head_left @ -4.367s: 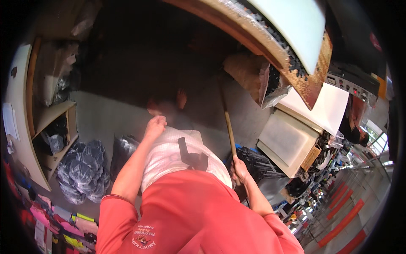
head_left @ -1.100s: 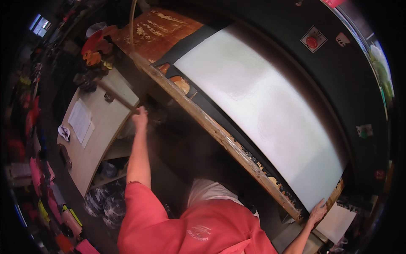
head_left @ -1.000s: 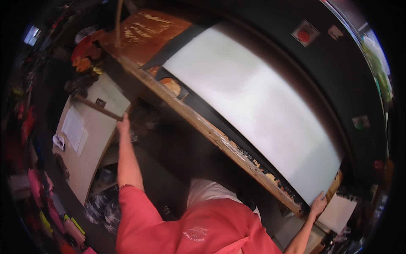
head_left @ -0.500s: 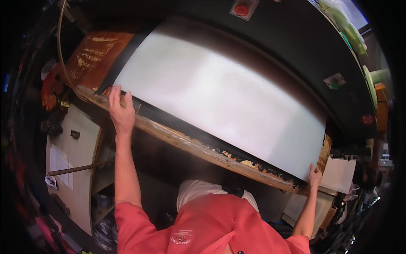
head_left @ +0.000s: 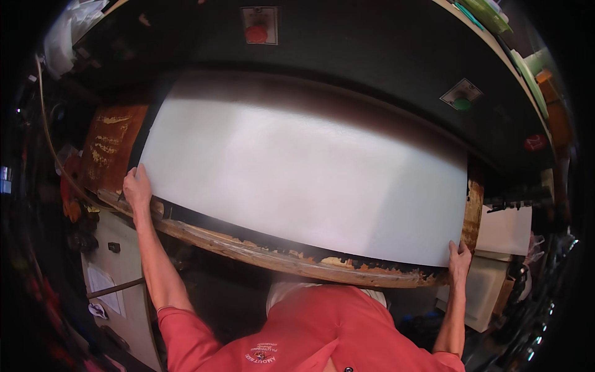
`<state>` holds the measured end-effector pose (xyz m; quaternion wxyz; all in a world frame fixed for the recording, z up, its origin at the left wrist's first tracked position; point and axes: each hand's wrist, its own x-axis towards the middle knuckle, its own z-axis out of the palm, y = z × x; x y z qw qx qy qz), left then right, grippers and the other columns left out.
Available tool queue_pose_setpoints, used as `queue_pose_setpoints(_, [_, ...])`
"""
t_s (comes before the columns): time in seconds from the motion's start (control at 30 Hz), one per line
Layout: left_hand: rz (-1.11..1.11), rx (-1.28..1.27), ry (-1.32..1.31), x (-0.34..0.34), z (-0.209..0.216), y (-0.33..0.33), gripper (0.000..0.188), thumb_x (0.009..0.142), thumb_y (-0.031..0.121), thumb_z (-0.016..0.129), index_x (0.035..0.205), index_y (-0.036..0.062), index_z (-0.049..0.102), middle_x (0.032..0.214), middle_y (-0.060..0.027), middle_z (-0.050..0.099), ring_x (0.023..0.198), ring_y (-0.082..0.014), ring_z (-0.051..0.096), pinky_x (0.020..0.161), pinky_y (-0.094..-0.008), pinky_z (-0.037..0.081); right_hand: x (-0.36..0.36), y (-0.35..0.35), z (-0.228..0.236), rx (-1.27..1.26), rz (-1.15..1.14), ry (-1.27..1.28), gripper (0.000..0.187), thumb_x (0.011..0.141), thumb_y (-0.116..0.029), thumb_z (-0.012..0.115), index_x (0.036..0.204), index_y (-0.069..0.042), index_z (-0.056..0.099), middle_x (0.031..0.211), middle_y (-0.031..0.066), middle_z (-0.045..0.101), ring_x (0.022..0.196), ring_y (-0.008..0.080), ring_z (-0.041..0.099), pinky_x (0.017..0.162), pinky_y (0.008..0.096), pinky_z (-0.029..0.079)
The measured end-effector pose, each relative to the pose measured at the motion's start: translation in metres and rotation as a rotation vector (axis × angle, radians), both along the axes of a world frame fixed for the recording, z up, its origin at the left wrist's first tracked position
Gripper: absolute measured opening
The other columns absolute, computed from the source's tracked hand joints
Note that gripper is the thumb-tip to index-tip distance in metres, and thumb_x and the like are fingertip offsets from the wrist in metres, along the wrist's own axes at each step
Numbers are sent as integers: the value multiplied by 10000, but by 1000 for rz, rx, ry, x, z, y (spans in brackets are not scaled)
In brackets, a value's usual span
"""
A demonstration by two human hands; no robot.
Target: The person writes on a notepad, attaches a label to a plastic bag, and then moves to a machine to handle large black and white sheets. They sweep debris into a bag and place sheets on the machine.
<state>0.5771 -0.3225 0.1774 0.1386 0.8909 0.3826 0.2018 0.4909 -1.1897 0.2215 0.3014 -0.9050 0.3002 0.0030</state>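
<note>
A large smooth white sheet (head_left: 297, 173) lies on a black mat (head_left: 186, 214) that shows along its near and left edges. At the near left corner, my left hand (head_left: 137, 187) has its fingers closed on the sheet's edge. My right hand (head_left: 459, 260) pinches the near right corner between thumb and fingers. Parts of the fingertips are hidden at both corners. Under the mat is a worn wooden table, its front edge (head_left: 260, 255) chipped and peeling.
A dark machine body overhangs the sheet's far side, with a red button (head_left: 255, 34) and a green button (head_left: 462, 103). Worn brown board (head_left: 111, 146) shows at left. A pale cabinet (head_left: 127, 248) stands lower left, a white container (head_left: 483, 291) lower right.
My left hand has gone from spread fingers near the sheet's left corner to holding that corner. My right hand stays at the right corner. The view has turned and shifted.
</note>
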Motion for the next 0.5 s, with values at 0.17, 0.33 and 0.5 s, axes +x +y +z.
queue_pose_setpoints(0.17, [-23,-40,4,-23,31,14,525,1022,419,571,1211,-56,693,1208,-248,710,1158,-377,669,1004,-433,499,-12,-2,24,-289,-103,19,658,942,-411,697,1325,115,605,1282,268,630,1234,368,613,1040,427,469])
queue_pose_setpoints(0.33, [13,-69,-5,-92,41,9,457,1023,388,606,1159,-38,701,1107,-193,739,1044,-311,698,944,-401,518,-46,-10,45,-292,-136,107,688,958,-460,685,1364,89,598,1328,263,610,1265,385,596,1065,440,459])
queue_pose_setpoints(0.5, [56,-79,24,-158,27,5,435,1023,389,617,1119,-27,701,1032,-175,740,944,-271,697,869,-393,533,-77,-17,32,-263,-195,107,641,983,-477,645,1327,63,631,1282,241,643,1227,367,619,1043,428,471])
